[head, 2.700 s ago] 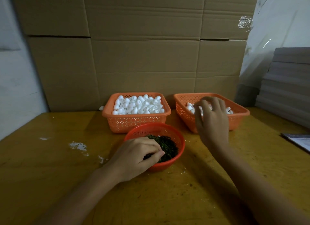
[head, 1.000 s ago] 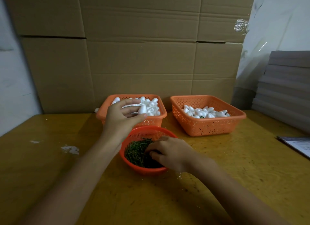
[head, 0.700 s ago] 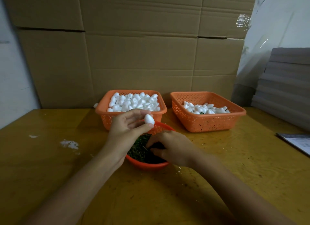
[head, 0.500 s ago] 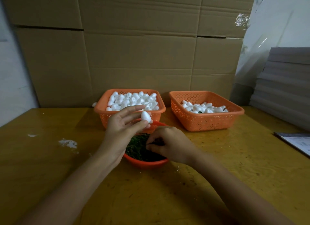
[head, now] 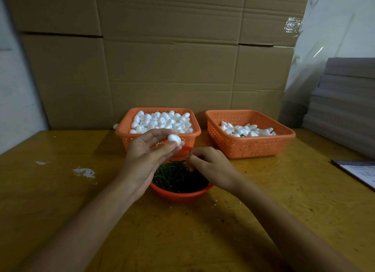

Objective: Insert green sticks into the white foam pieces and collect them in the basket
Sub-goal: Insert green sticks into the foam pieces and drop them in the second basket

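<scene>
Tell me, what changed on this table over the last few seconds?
The left grip left the bowl, took a foam piece from the left basket and brought it back over the bowl. The right grip moved from the right basket to the sticks. Baskets and bowl stayed put.

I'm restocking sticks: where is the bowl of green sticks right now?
Head view: the red bowl sits centre on the table, just in front of the fuller left basket, partly under the left hand and right hand.
</scene>
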